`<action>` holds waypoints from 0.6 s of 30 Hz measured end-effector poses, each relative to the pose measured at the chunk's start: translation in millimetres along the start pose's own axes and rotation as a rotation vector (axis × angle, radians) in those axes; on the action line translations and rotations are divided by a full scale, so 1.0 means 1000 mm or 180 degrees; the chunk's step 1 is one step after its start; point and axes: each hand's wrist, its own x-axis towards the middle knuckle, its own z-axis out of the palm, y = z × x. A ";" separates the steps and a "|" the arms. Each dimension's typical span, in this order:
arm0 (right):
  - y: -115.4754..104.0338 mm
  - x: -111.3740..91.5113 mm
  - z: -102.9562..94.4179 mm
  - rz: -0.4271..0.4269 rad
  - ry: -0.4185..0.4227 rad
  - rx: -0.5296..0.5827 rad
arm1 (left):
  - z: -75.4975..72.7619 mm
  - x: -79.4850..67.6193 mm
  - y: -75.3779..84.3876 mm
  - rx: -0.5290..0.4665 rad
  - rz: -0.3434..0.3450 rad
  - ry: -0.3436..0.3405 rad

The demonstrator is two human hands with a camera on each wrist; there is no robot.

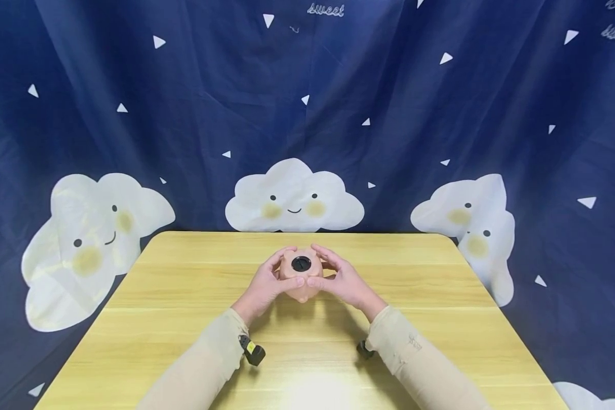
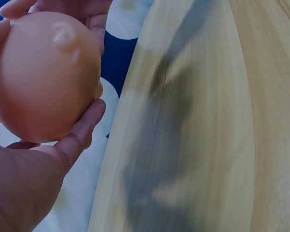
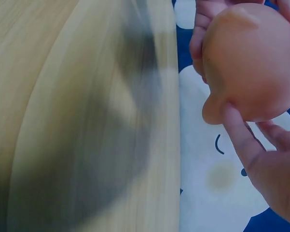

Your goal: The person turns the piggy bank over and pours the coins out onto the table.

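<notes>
- The pink, rounded, smooth-skinned figure [image 1: 307, 274] was held towards the table's twelve-o'clock side, its flat black disc [image 1: 301, 263] facing up, seemingly to keep that face in sight.
- The left hand [image 1: 266, 286] gripped it from nine o'clock, the right hand [image 1: 345, 283] from three, thumbs near, fingers curled around the sides, likely for steadiness.
- Its skin looked like plastic, though the dim wrist views left this unsure; small knobs [image 2: 64, 36] broke the curve.
- Below lay a yellow wood-grained table [image 1: 184, 319]; at twelve o'clock hung a navy cloth curtain [image 1: 307, 131].
</notes>
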 end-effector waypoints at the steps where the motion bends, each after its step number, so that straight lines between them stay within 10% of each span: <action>1: 0.000 -0.001 0.000 -0.0004 0.0073 -0.0048 | 0.000 0.000 0.000 0.0031 0.0018 0.0006; 11: -0.016 -0.002 0.015 -0.0373 0.0611 -0.0675 | 0.000 0.000 -0.005 0.0260 0.0021 -0.0085; 18: -0.026 -0.003 0.022 -0.0127 0.0856 -0.0835 | 0.006 -0.003 -0.001 0.0373 -0.0021 -0.0133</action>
